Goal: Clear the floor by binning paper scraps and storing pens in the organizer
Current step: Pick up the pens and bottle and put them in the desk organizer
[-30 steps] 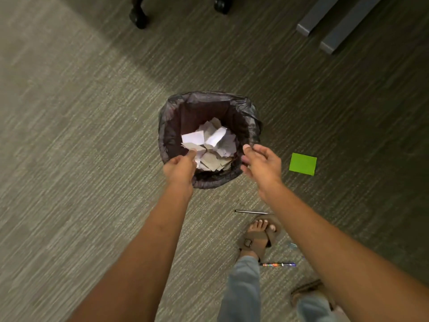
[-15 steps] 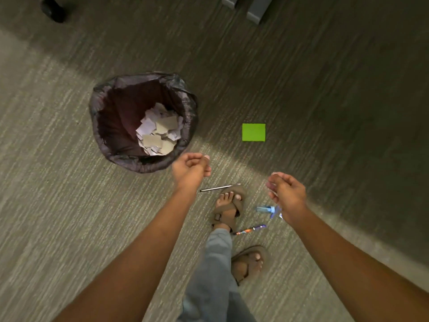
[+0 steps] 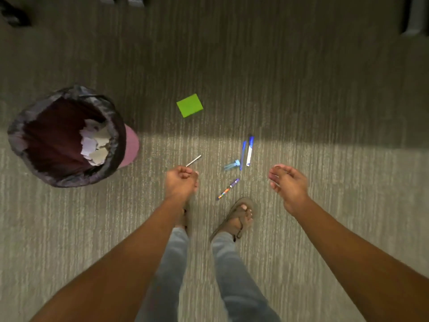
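Head view is showing both hands hanging empty above the carpet: the left hand [image 3: 181,183] is curling loosely with nothing in it, and the right hand [image 3: 287,182] is half open, fingers bent, also gripping nothing. I am judging the paper step largely finished, since white scraps are sitting inside the lined wastebasket [image 3: 27,117] at left, though a green square note [image 3: 189,105] is lying flat and well apart from it. The pens are lying ahead of the sandalled feet: a thin silver pen [image 3: 193,160] just beyond the left hand, two blue pens [image 3: 246,151] lying side by side, a pale blue cap-like piece [image 3: 232,165] beside them, and a patterned pen [image 3: 228,189] nearest. No organizer is showing. I am advising crouching low, pinching each barrel mid-length and gathering the pens into one hand.
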